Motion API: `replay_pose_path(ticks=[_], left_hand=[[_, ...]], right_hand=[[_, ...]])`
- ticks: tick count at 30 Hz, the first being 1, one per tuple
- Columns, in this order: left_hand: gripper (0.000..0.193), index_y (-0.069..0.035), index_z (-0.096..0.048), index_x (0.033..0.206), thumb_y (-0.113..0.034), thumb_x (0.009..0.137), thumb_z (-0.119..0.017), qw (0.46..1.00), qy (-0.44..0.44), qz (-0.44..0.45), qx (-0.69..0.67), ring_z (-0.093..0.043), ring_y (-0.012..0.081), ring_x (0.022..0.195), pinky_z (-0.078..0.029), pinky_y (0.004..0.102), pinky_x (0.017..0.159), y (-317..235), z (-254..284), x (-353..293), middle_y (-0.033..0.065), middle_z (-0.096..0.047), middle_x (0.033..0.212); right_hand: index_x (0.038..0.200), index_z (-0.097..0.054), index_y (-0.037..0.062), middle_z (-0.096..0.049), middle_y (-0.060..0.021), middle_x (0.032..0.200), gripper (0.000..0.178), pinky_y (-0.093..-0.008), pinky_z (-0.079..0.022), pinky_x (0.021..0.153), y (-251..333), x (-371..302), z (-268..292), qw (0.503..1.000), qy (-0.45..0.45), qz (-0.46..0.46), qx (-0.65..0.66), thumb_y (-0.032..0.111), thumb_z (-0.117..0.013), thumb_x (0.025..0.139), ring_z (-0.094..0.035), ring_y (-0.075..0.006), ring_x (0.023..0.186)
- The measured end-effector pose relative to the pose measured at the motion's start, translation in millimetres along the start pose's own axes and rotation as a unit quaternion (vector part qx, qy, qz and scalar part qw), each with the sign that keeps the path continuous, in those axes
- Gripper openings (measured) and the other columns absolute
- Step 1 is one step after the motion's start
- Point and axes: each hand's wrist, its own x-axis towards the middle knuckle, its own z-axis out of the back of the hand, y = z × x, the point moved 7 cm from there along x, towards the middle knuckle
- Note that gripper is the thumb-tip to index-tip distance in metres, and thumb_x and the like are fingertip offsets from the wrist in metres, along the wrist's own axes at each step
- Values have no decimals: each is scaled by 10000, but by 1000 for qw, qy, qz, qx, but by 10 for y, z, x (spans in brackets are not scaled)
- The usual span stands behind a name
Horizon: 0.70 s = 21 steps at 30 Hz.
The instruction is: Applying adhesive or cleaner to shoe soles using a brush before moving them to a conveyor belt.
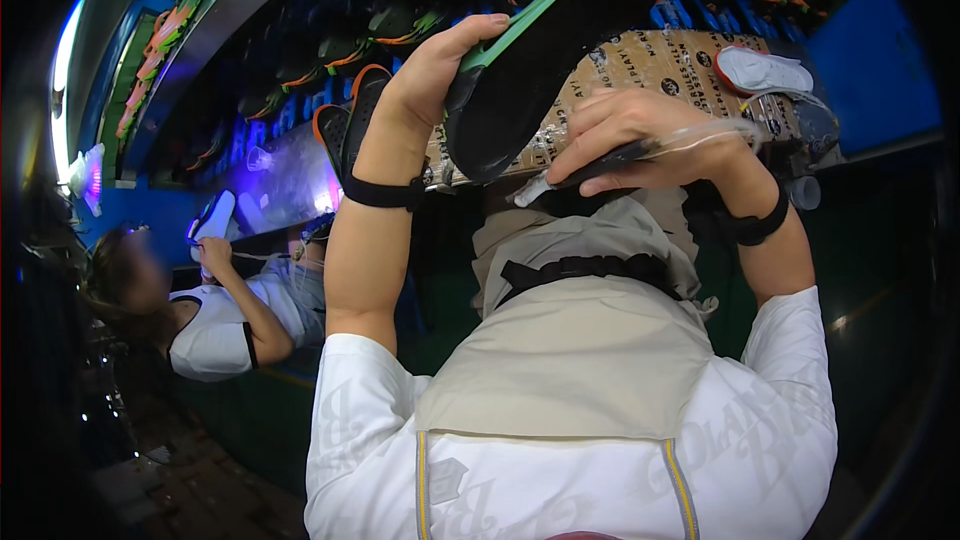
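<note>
My left hand grips a shoe sole by its side edge, fingers hidden behind it. The sole has a black inner face and a rim running from green to orange at the raised end. Below and right of it, my right hand is closed on a dark-handled brush with a whitish tip. A clear tube trails from the brush past my wrist. The brush tip is just below the sole's lower end, apart from it.
Printed cardboard covers the bench ahead. A white shoe piece with an orange edge lies on its right side. Dark soles stand left of my forearm. At the left a co-worker handles a white shoe. Soles fill a rack.
</note>
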Motion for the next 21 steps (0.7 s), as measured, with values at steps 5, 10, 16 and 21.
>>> replay_pose_path(ticks=[5, 10, 16, 21], left_hand=[[279, -28, -744, 1153, -258, 1021, -655, 1000, -13, 8, 5, -744, 127, 860, -587, 257, 776, 1, 1, -36, 66, -781, 1013], [282, -20, -741, 1151, -251, 1037, -627, 998, -38, 47, -4, -752, 144, 851, -601, 268, 784, 140, 60, -80, 84, -786, 1018], [368, 8, -731, 1192, -274, 1055, -539, 998, -15, 35, -54, -772, 193, 912, -622, 312, 837, 356, 121, -114, 132, -788, 1074], [466, 38, -668, 1304, -284, 1067, -428, 985, 8, -6, -171, -763, 259, 1042, -623, 391, 934, 689, 6, -197, 182, -752, 1220]], right_hand=[[1186, -772, 110, -697, -75, 959, 320, -414, -506, 835, -77, -51, 56, 997, -33, -36, -59, 130, -806, 868, -651, -291, 893], [1189, -771, 114, -703, -69, 973, 320, -419, -508, 841, -59, -82, 121, 998, -47, -50, -11, 123, -803, 870, -646, -282, 925], [1176, -780, 101, -722, -63, 966, 287, -393, -512, 818, -131, -151, 73, 995, -56, -79, -4, 128, -803, 891, -658, -260, 909], [1131, -792, 64, -774, -70, 987, 233, -309, -539, 745, -564, -420, 337, 903, -355, -231, 68, 128, -815, 908, -690, -165, 838]])
